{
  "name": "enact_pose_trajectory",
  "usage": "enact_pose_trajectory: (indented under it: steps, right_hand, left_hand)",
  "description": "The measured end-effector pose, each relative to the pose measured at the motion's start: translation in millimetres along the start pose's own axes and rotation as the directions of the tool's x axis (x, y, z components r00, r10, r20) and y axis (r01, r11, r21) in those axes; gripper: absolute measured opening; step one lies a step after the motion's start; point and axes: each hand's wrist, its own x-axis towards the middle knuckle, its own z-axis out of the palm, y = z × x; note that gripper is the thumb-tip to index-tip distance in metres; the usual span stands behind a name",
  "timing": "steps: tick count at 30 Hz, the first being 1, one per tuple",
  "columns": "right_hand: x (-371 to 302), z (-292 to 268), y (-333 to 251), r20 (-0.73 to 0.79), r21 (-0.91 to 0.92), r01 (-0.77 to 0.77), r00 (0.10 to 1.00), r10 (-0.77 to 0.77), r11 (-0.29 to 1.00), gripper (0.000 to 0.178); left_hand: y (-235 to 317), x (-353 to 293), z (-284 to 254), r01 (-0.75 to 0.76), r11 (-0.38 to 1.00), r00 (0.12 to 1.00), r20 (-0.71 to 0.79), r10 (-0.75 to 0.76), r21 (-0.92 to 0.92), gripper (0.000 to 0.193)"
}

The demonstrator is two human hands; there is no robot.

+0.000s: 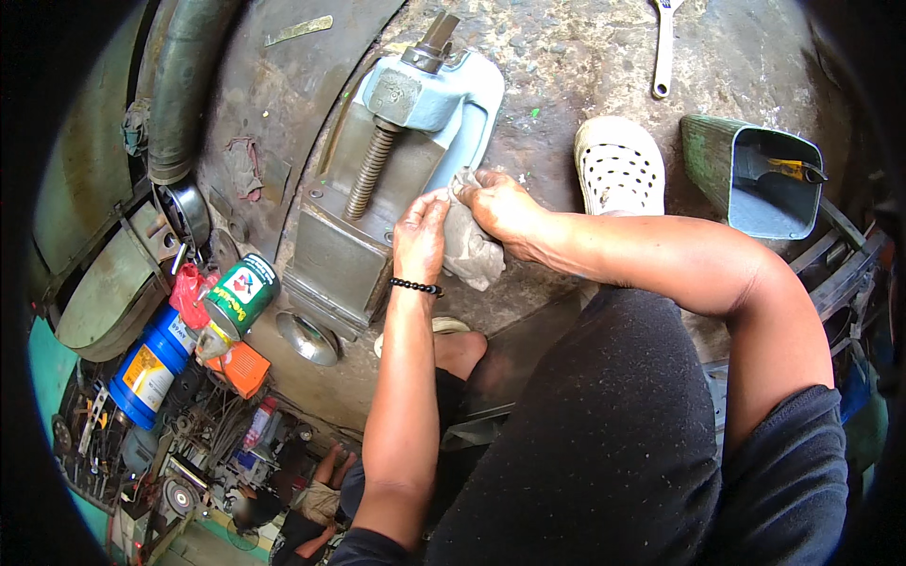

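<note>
A crumpled grey rag hangs between my two hands, beside a large machine vise with light blue paint. My left hand, with a dark bead bracelet at the wrist, is closed in a pinch at the rag's upper left edge. From the right, my right hand grips the top of the rag, thumb and fingers pressed together. Left of my hands, the vise's threaded screw runs down to a grey metal jaw block. Part of the vise is hidden behind my left hand.
My foot in a white clog stands right of the vise. Beyond are an adjustable wrench and a square metal container. A green can, blue bucket and metal bowl lie left. Another person is at lower left.
</note>
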Motion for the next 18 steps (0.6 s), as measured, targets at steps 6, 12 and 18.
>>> enact_pose_trajectory:
  steps: [6,12,18]
  right_hand:
    - [-18,-9,-20,0.234,-0.221,-0.018,0.970,0.071,0.975,0.045]
    - [-27,-18,-21,0.088,-0.458,0.196,0.981,-0.175,0.867,0.047]
    - [-17,-25,-18,0.100,-0.445,0.317,0.947,-0.305,0.838,0.048]
  left_hand:
    - [10,1,1,-0.101,0.993,0.993,0.071,0.097,0.057,0.042]
    - [16,-1,-5,-0.040,0.999,0.988,0.147,0.042,-0.011,0.035]
    - [15,-7,0,0.160,0.920,0.979,0.174,-0.103,-0.358,0.024]
